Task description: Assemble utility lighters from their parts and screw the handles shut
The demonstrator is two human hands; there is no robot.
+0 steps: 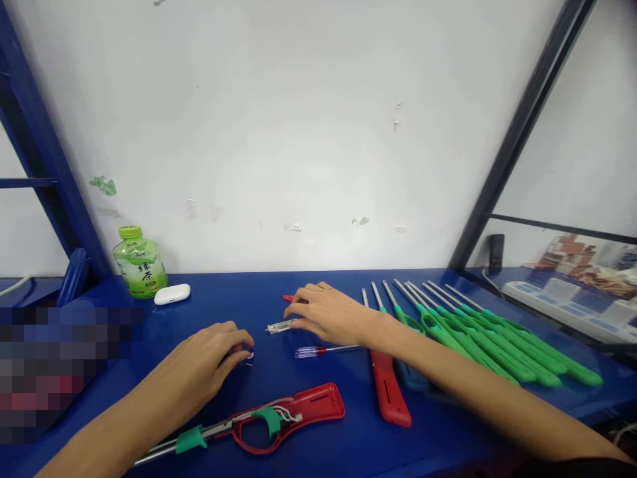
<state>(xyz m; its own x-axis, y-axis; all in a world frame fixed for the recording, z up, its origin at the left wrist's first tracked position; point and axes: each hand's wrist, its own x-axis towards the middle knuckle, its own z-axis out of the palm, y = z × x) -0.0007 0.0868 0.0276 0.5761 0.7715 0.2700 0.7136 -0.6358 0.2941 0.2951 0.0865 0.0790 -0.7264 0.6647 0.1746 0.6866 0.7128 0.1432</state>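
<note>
My left hand (pixel 219 352) is closed in a pinch on a small white piece (pixel 250 356), mostly hidden by the fingertips. A tiny bit of metal shows just under it. My right hand (pixel 323 315) curls over a clear plastic lighter tank (pixel 279 326) with a thin metal tip, its thumb on the near end. Beyond those fingers, the tip of something red (pixel 288 299) peeks out. A screwdriver (pixel 309 352) with a clear purple handle lies below the right hand. Closer to me rests an opened red long-nosed lighter (pixel 318 401), its green trigger (pixel 269 419) and white wires exposed.
Several green long-nosed lighters (pixel 497 338) lie in a row at the right, beside a red one (pixel 391 392) partly under my right forearm. A green tea bottle (pixel 141 262) and a white earbud case (pixel 172 294) stand at the back left of the blue table (pixel 229 292).
</note>
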